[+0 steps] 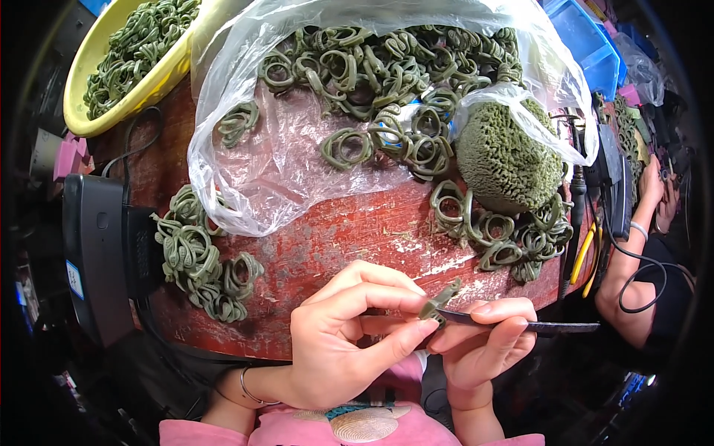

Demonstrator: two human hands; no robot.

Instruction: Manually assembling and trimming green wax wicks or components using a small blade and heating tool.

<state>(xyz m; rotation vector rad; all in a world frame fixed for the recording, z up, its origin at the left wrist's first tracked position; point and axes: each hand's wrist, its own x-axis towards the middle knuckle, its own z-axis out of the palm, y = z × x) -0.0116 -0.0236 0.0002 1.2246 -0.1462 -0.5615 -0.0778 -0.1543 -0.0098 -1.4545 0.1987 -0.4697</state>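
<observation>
Above the table's front edge, my left hand (357,327) pinches a small green ring (439,299) between thumb and fingers. My right hand (487,338) grips a slim, flat dark tool (561,327), possibly a knife or file; its near end meets the ring, and the exact tip is hidden by my fingers. To the left lies a heap of green rings (195,256) on the red worn table (335,238). More green rings (513,238) are spread to the right, below a rough, porous green lump (509,156).
A clear plastic bag (260,178) lies open at the back with many green rings (372,67). At far left stands a yellow basket (78,97) of rings; a black device (97,253) is nearer. Yellow-handled pliers (587,256), cables and a co-worker's arm (632,260) are right.
</observation>
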